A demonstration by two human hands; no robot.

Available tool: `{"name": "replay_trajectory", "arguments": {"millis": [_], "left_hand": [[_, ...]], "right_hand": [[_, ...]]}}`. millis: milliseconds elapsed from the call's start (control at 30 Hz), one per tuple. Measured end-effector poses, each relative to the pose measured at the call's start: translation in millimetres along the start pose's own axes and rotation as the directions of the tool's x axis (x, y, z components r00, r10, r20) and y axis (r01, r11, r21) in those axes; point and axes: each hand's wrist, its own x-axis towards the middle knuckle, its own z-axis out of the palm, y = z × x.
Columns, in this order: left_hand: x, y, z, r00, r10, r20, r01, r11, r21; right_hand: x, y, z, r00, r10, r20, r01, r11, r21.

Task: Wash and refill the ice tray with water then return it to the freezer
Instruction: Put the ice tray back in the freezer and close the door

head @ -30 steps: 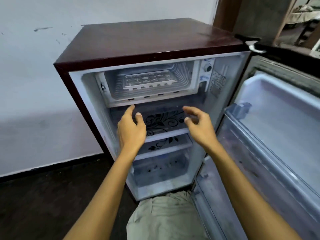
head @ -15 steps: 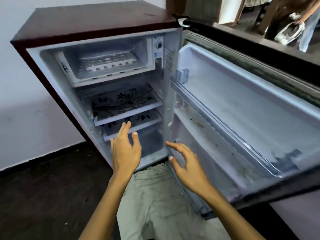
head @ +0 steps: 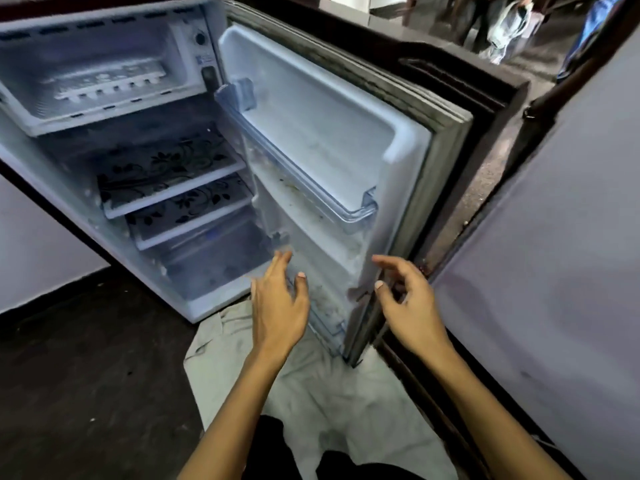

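Nothing can be read: the small label [head: 205,59] beside the fridge's control dial [head: 200,38] is blurred.

The light is soft and bluish-white, brightest on the inner liner of the open fridge door [head: 322,133]. The freezer compartment [head: 100,71] and its ice tray [head: 104,83] are smeared by motion blur. The floor [head: 86,358] along the bottom left edge lies in deep shadow. Wide-angle distortion bends the door's straight edges outward. Daylight brightens the top right corner.

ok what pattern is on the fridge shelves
A black floral vine print on the shelves, seen in the head view.
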Motion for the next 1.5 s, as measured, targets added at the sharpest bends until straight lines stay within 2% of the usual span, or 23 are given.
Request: {"name": "replay_trajectory", "arguments": {"millis": [233, 400, 667, 900, 1067, 1233, 1300, 1433, 1500], "left_hand": [[-27.7, 21.9, 31.5, 0.997, 0.055, 0.051, -0.054, 0.998, -0.011], [-29.2, 28.5, 34.7, 0.994, 0.089, 0.071, -0.091, 0.995, 0.032], [-31.4, 22.3, 30.7, 0.995, 0.075, 0.070, -0.078, 0.996, 0.043], [-48.6, -0.5, 17.4, 0.999, 0.032, 0.036, -0.033, 0.999, 0.031], [-57.1, -13.1, 3.1, 0.998, -0.031, -0.057, 0.032, 0.999, 0.017], [-63.3, -28.7, -20.1, 0.980, -0.120, -0.159, 0.115, 0.992, -0.041], [-62.9, -36.3, -32.5, 0.961, -0.173, -0.214, 0.160, 0.984, -0.078], [-58.4, -55.0, -61.6, 0.920, -0.232, -0.315, 0.217, 0.973, -0.083], [-52.6, -67.3, -73.7, 0.902, -0.272, -0.336, 0.246, 0.962, -0.118]], "right_hand": [[13.7, 16.9, -35.2, 0.966, 0.140, -0.217, -0.116, 0.986, 0.120], [32.9, 25.2, -31.4, 0.982, 0.149, -0.119, -0.131, 0.981, 0.145], [19.2, 21.6, -29.0, 0.988, 0.131, -0.082, -0.121, 0.985, 0.122], [-18.6, -1.7, -1.6, 0.996, 0.093, 0.001, -0.091, 0.969, 0.229], [-42.4, -15.0, 27.4, 0.981, 0.039, 0.190, -0.091, 0.958, 0.274], [-47.0, -33.8, 51.0, 0.903, -0.067, 0.425, -0.053, 0.963, 0.265], [-42.9, -38.1, 58.2, 0.908, -0.075, 0.412, -0.037, 0.965, 0.259], [-24.5, -44.7, 74.4, 0.964, -0.031, 0.265, -0.046, 0.959, 0.280], [-12.6, -53.3, 84.9, 0.949, -0.059, 0.311, -0.032, 0.959, 0.280]]}}
